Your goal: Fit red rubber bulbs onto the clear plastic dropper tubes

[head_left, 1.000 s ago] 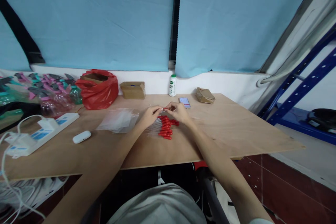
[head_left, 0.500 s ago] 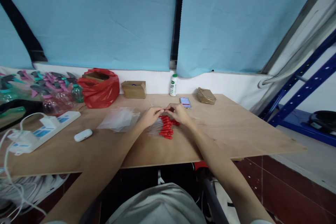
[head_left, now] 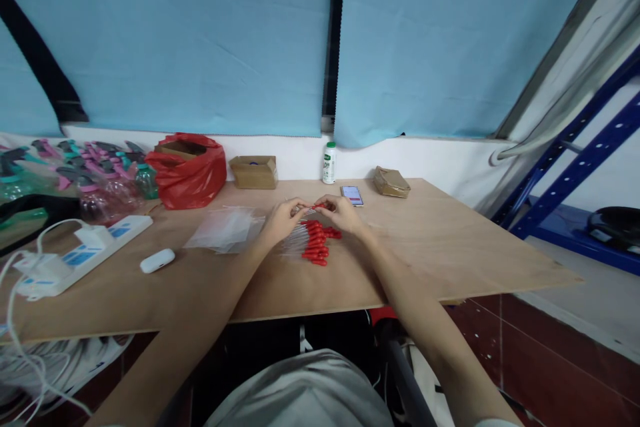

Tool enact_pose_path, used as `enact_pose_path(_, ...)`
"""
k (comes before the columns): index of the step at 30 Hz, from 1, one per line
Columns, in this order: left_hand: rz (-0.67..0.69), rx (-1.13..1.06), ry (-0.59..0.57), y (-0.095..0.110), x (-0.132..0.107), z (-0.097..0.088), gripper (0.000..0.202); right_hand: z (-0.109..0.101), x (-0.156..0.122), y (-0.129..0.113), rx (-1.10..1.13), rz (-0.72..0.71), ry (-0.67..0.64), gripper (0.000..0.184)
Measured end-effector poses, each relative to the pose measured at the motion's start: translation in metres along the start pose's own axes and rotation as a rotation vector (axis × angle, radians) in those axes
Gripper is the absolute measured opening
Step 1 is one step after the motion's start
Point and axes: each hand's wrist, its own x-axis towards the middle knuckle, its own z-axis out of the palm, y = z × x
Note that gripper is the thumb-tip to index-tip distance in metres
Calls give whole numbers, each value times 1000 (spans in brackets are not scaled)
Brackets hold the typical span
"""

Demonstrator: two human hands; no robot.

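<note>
A pile of thin tools with red handles [head_left: 315, 243] and slim pale shafts lies on the table below my hands. Their handles point right and the shafts left; the exact kind is too small to tell. Over the far end of the pile, my right hand [head_left: 341, 213] pinches the red end of one such tool. Close beside it, my left hand [head_left: 284, 219] is closed with thumb and fingertips together at the pale shaft end of that tool. Clear plastic bags [head_left: 225, 230] lie flat to the left of my left hand.
Behind my hands are a phone [head_left: 353, 195], a white bottle [head_left: 329, 163], a small open carton [head_left: 253, 172] and a brown package [head_left: 391, 182]. On the left stand a red bag [head_left: 193, 177], spray bottles [head_left: 97, 193], a power strip [head_left: 95, 253] and a white case [head_left: 157, 260].
My hands stay together over the pile. They have parted slightly, and more of the pale shaft and red end shows between the fingertips. The view has shifted a little.
</note>
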Motion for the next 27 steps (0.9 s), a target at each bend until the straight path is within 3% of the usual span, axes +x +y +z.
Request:
enact_pose_path(11, -26, -110, -18, -8, 0, 3, 28, 6, -2, 6, 223, 110, -33, 29)
enact_pose_path(27, -17, -118, -29, -4, 0, -1, 29, 6, -2, 1, 269, 100, -42, 32)
